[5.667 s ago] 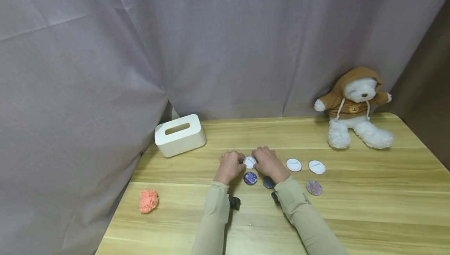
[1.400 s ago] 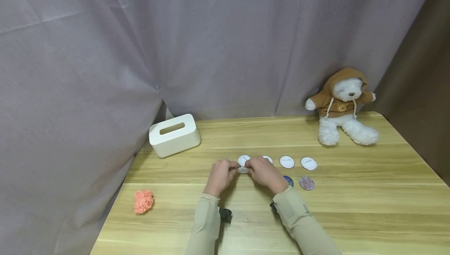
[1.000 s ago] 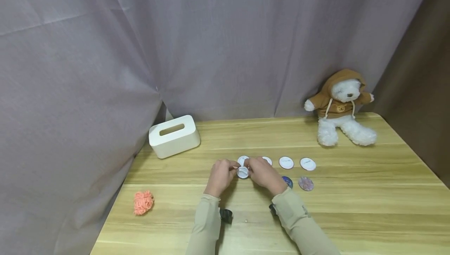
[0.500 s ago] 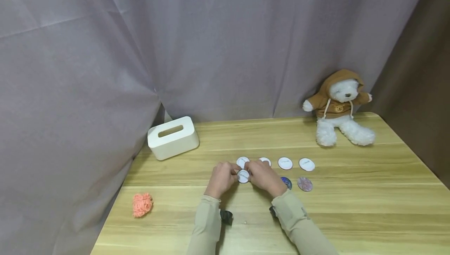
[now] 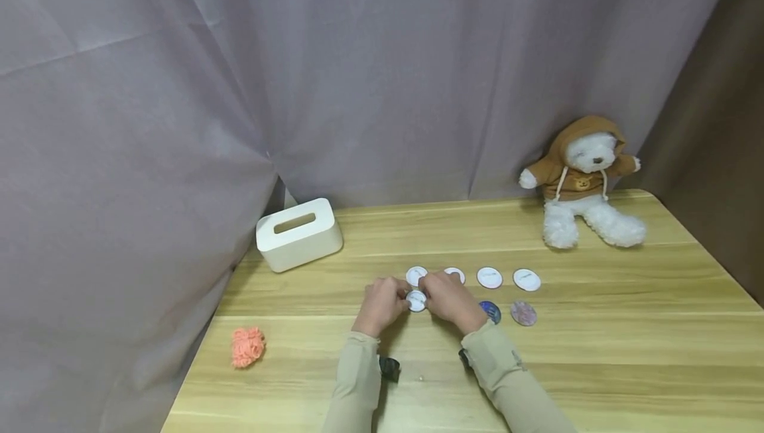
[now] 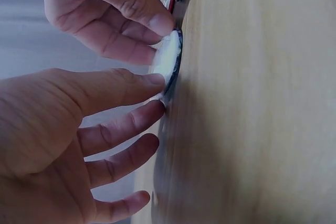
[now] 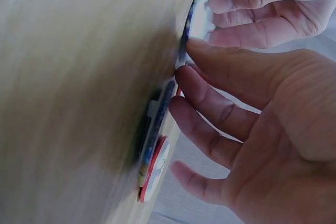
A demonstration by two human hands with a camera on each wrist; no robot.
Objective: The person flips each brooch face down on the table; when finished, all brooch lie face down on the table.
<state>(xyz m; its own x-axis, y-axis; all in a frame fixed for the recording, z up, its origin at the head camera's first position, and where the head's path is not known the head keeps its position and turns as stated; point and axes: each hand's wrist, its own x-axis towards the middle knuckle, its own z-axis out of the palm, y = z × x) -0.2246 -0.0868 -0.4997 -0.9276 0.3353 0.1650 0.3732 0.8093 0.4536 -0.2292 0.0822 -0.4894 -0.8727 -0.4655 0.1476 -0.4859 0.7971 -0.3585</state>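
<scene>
In the head view a round pin badge lies white back up, its pin showing, between my two hands. My left hand pinches its left edge with thumb and forefinger; the other fingers spread loosely in the left wrist view. From the right, my right hand pinches the same badge, thumb on the rim in the right wrist view. Just beyond it is another white-backed badge. A further one is partly covered by my right hand. Beside my right wrist lies a blue patterned badge, partly hidden.
Two more white-backed badges, one nearer and one farther right, continue the back row. A pinkish patterned badge lies before them. A tissue box, a coral-coloured bundle and a teddy bear stand around the wooden table.
Both hands have come nearer from the back row. The badge between them, tilted on edge 1.4 s ago, has turned white side up and moved slightly nearer, down to the table.
</scene>
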